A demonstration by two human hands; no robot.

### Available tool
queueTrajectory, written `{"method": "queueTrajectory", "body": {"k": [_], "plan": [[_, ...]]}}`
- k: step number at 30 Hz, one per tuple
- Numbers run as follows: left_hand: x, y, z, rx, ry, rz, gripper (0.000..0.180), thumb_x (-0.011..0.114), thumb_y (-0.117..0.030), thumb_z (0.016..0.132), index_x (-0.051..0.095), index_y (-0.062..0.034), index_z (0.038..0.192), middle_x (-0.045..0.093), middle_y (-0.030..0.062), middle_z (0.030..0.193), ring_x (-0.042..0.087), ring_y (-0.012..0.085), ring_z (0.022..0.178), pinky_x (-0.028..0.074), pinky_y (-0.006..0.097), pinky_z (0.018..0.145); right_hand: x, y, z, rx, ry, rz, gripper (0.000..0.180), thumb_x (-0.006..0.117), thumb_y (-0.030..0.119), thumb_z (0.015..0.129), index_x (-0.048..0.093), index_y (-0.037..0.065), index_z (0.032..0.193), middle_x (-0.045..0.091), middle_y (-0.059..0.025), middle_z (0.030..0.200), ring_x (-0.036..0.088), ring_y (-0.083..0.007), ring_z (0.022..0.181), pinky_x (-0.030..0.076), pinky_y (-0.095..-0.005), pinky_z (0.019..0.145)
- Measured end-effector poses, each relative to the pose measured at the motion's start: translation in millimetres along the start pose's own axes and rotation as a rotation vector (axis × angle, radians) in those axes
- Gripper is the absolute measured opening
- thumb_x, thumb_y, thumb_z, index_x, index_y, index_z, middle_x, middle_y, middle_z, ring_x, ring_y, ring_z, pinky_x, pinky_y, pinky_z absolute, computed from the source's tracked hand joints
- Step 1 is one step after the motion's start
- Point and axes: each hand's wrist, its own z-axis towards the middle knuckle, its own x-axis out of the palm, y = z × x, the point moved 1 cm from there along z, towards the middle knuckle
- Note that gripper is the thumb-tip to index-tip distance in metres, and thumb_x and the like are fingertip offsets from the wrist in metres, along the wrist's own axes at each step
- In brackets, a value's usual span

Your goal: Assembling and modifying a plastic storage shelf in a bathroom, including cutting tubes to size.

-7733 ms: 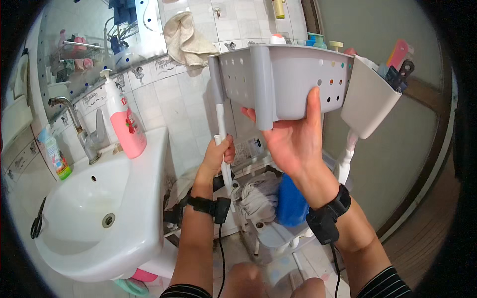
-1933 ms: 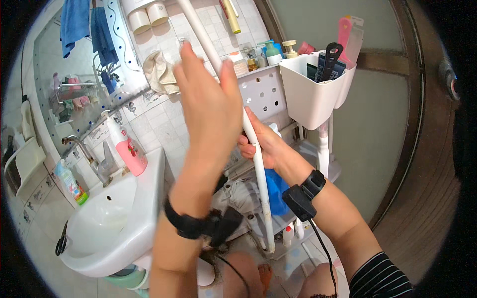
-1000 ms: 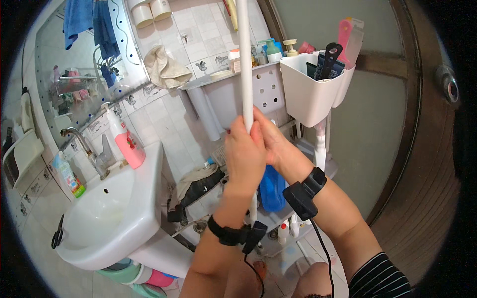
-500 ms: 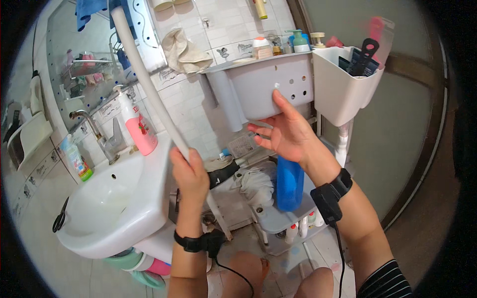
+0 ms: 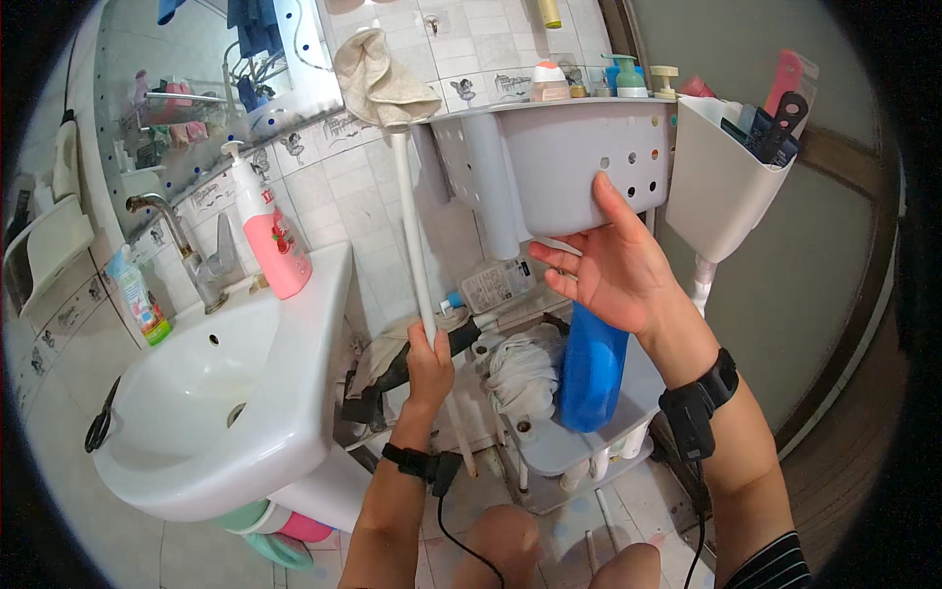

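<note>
Head view
Left hand (image 5: 429,361): fist closed round the lower end of a white pole (image 5: 412,236), just right of the sink (image 5: 211,393)
White pole: upright, slightly tilted, top meeting the grey shelf tray's left corner under a beige rag (image 5: 376,80)
Right hand (image 5: 608,265): fingers spread, palm pressed against the grey shelf tray (image 5: 589,162), up and right of the sink
In the tray: small bottles along its rim
White caddy (image 5: 721,177): hung on the tray's right end, holding combs and brushes
Lower shelf (image 5: 579,442): right of the sink, carrying a blue bottle (image 5: 592,368) and a white cloth bundle (image 5: 525,368), crowding the pole's foot
Sink rim: pink pump bottle (image 5: 270,240) beside the tap (image 5: 186,250)
</note>
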Motion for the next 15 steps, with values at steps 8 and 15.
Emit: {"method": "queueTrajectory", "body": {"k": [8, 15], "plan": [[11, 37, -32, -0.065, 0.026, -0.086, 0.025, 0.049, -0.017, 0.089, 0.041, 0.0000, 0.105, 0.050, 0.0105, 0.075, 0.050, 0.0181, 0.063, 0.042, 0.033, 0.059, -1, -1, 2, -0.016, 0.018, -0.040, 0.056, 0.056, 0.056, 0.079, 0.052, 0.010, 0.111, 0.060, -0.0059, 0.096, 0.057, -0.0197, 0.089, 0.047, -0.0303, 0.067], [20, 48, -30, -0.030, 0.071, -0.193, 0.019, 0.051, -0.015, 0.089, 0.043, -0.0011, 0.100, 0.049, 0.0065, 0.068, 0.048, 0.0139, 0.057, 0.041, 0.029, 0.053, -1, -4, 3, -0.029, -0.035, -0.063, 0.059, 0.056, 0.057, 0.079, 0.051, 0.008, 0.112, 0.060, -0.0071, 0.097, 0.059, -0.0195, 0.086, 0.050, -0.0298, 0.064]]}}
